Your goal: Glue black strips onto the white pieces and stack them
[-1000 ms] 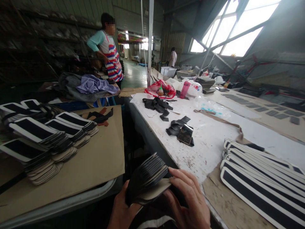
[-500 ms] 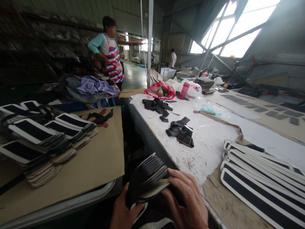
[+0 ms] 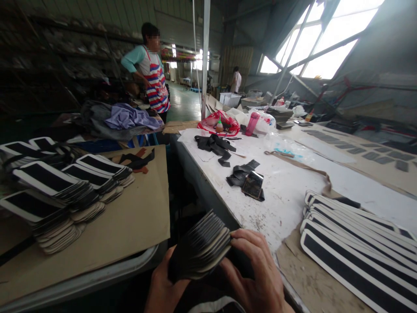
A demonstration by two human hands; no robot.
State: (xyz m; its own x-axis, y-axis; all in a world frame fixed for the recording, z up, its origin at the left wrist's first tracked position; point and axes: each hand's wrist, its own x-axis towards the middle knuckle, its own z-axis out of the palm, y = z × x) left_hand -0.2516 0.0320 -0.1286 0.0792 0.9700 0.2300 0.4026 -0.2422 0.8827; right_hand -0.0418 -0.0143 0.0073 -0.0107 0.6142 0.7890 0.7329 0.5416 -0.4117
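A thick stack of black pieces with pale edges [image 3: 200, 248] is held low in front of me, between the two tables. My left hand [image 3: 166, 276] grips its left end, the thumb underneath and the fingers mostly hidden behind. At the right end, my right hand [image 3: 252, 267] has its fingertips on the edges of the pieces, with its thumb below. The right end of the stack is fanned, so separate edges show. Below my hands lies a dark piece with a white border [image 3: 216, 304], partly cut off by the frame.
Piles of black-and-white strips [image 3: 48, 178] stand on the left table [image 3: 140, 217]. More long strips [image 3: 355, 248] lie fanned on the right table [image 3: 260, 213], along with a phone [image 3: 253, 184] and black straps [image 3: 213, 145]. A person in a striped apron [image 3: 156, 87] stands beyond.
The pale lower piece that stood apart from the stack now lies against the others. The left end of the stack has shifted slightly left and the edges are more evenly fanned.
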